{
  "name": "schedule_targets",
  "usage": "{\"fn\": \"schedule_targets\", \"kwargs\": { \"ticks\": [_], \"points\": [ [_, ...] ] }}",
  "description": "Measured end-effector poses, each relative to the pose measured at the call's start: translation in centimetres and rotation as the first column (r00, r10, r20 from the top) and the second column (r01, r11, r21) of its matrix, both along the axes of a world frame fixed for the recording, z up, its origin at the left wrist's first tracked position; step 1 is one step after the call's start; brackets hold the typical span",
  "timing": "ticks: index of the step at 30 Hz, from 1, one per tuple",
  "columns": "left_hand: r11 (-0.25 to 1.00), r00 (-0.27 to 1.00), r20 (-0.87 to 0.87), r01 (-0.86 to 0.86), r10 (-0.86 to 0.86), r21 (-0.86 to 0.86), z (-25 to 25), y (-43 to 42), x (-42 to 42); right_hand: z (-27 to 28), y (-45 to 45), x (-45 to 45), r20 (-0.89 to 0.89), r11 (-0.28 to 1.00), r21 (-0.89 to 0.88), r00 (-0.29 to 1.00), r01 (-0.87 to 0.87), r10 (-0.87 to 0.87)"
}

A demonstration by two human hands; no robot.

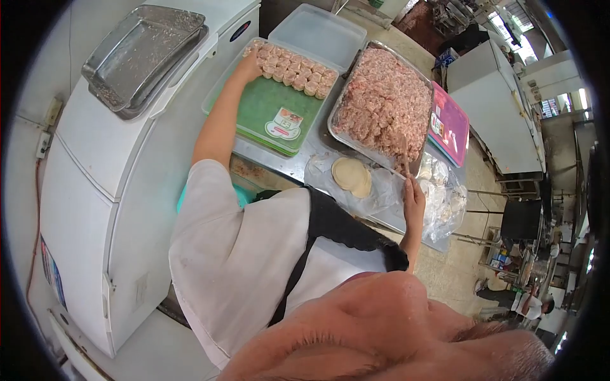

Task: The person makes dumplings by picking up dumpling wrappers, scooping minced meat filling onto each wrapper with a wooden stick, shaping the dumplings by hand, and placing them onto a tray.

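Observation:
My left hand (250, 66) reaches to the left end of several rows of filled dumplings (298, 68) on a green tray (260, 111). Its fingers are pressed together at the row; what they hold is hidden. In my right hand (413, 193) is the handle of a thin utensil (399, 170), its far end at the near edge of the minced meat (386, 95). The meat fills a large metal tray (337, 129). Round flat wrappers (351, 176) lie on clear plastic between my hands.
A clear lid (318, 35) lies behind the green tray. Right of the meat are a pink tray (451, 127) and a plastic bag (445, 206) of pale rounds. Metal pans (143, 54) sit on a white freezer (143, 165) at left. A person (527, 306) stands far off at right.

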State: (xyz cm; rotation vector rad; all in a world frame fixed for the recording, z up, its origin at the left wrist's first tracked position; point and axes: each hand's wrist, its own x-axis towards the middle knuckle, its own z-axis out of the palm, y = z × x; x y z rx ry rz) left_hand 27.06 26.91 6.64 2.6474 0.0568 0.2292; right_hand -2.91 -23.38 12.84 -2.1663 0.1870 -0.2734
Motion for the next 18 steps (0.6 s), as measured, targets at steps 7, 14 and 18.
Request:
{"fn": "schedule_targets", "kwargs": {
  "ticks": [7,14,18],
  "points": [
    [0.831,0.922,0.008,0.353,-0.388,-0.430,6.9,-12.8,-9.6,5.9,0.9,1.7,-0.140,0.959,-0.210,0.977,-0.188,0.161],
    [0.428,0.647,-0.164,0.273,-0.744,-0.862,6.3,-30.3,-17.4,2.3,-3.3,7.7,-0.102,0.716,-0.631,0.947,-0.299,0.305],
    [0.620,0.786,0.125,0.564,-0.606,-0.545,4.5,-29.3,-18.7,5.0,-8.6,8.7,-0.314,0.444,-0.792,0.903,-0.420,0.294]
  ]
}}
